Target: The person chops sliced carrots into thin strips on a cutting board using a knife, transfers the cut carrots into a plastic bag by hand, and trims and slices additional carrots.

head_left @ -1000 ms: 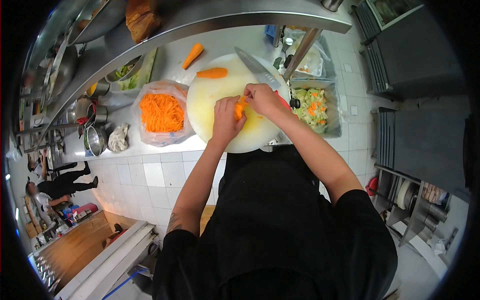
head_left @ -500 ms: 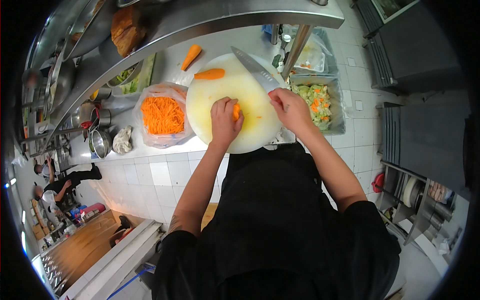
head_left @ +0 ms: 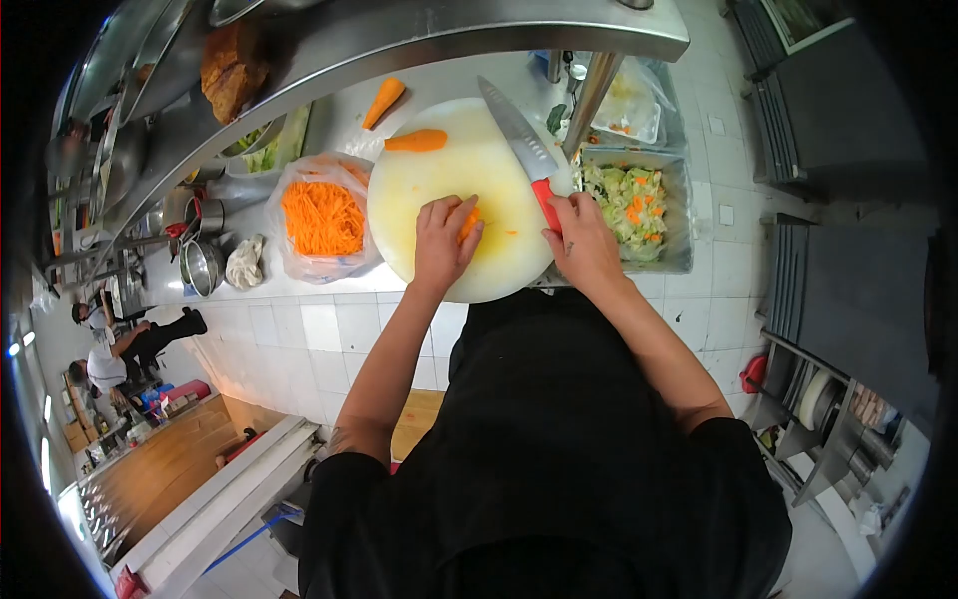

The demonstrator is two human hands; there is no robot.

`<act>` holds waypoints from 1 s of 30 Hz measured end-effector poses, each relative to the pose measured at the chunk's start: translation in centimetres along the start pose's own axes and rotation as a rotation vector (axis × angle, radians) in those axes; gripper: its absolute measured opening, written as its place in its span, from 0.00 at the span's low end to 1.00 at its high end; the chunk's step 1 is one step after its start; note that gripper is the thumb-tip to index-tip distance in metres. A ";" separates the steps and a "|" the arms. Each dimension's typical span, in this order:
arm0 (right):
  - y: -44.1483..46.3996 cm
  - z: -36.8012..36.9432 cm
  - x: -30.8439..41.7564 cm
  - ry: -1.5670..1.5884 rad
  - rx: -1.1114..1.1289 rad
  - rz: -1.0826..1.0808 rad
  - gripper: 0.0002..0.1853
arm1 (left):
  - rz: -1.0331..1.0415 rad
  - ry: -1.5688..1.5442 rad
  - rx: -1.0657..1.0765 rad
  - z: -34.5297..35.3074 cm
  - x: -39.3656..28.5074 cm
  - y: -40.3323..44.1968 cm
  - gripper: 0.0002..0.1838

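On the round white cutting board (head_left: 419, 190), my left hand (head_left: 439, 240) is curled over a short orange carrot piece (head_left: 468, 226), mostly hidden under the fingers. My right hand (head_left: 587, 238) has its thumb and fingers at the butt end of the red handle of a kitchen knife (head_left: 519, 130). Most of that handle shows beyond the fingertips. The broad blade lies over the board's right side, tip pointing away from me. A peeled carrot half (head_left: 416, 141) rests near the board's far left edge. Another carrot (head_left: 384, 102) lies on the steel counter behind it.
Left of the board stands a plastic-lined container of shredded carrot (head_left: 324, 220). A crumpled cloth (head_left: 244, 263) and a metal bowl (head_left: 204, 268) are farther left. A bin of vegetable scraps (head_left: 629, 210) is at right. A steel shelf (head_left: 449, 45) and its post overhang the counter.
My right hand has drawn back along the knife handle, baring most of the red grip. The knife has shifted slightly away and to the right. My left hand stays on the carrot piece.
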State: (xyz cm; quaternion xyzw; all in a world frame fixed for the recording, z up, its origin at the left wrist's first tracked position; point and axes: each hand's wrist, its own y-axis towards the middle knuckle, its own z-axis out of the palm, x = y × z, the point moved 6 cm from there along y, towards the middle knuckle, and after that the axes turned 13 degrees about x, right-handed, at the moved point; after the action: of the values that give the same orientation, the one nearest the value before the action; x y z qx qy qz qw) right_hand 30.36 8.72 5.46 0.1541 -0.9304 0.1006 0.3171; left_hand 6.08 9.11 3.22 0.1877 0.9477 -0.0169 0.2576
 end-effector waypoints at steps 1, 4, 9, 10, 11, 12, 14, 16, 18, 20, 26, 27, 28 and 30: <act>0.1 -0.1 0.0 0.007 0.017 -0.008 0.26 | -0.007 0.000 -0.006 -0.1 -0.1 0.0 0.24; 0.3 0.2 -0.1 -0.007 0.055 -0.021 0.29 | 0.016 0.037 -0.038 -0.3 -0.6 -0.1 0.25; 1.7 0.1 -0.6 0.028 0.173 0.084 0.37 | -0.023 0.131 0.029 0.2 -0.8 -0.2 0.26; 1.9 0.2 -0.8 0.031 0.230 0.125 0.39 | -0.024 0.133 0.029 0.2 -0.8 -0.1 0.26; 2.2 0.0 -0.8 0.033 0.231 0.126 0.39 | -0.002 0.149 0.010 0.1 -1.0 0.0 0.25; 2.3 -0.2 -0.9 0.087 0.236 0.121 0.39 | 0.022 0.164 -0.007 0.1 -1.1 0.0 0.24; 2.0 -0.2 -1.6 0.178 0.134 0.039 0.35 | 0.002 0.148 0.011 0.3 -1.1 -0.3 0.24; 1.6 -0.7 -1.3 0.297 0.173 0.056 0.33 | -0.015 0.127 0.015 0.5 -0.8 -0.4 0.23; 0.6 -0.3 -1.5 0.487 0.219 0.034 0.28 | -0.028 0.114 0.012 0.9 -0.2 -0.8 0.23; -0.8 -1.7 -0.2 0.601 0.401 0.178 0.29 | -0.016 0.091 0.015 0.7 0.0 -1.0 0.23; -3.4 -0.3 0.2 0.241 0.345 0.148 0.18 | -0.027 0.120 0.035 0.3 -0.3 -1.3 0.26; -3.1 -0.1 0.6 0.235 0.351 0.148 0.18 | -0.038 0.140 0.038 0.2 -0.3 -1.5 0.27; -2.7 0.2 0.7 0.164 0.375 0.178 0.16 | -0.043 0.136 0.034 0.1 -0.4 -1.6 0.27; -2.1 0.5 0.7 0.084 0.400 0.197 0.15 | -0.051 0.123 0.066 0.1 -0.4 -1.6 0.28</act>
State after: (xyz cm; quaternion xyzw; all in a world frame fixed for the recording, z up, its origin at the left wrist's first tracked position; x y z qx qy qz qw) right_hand 30.31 6.50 5.66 0.1180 -0.8884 0.3199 0.3072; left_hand 5.84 7.51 3.20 0.1729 0.9651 -0.0432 0.1920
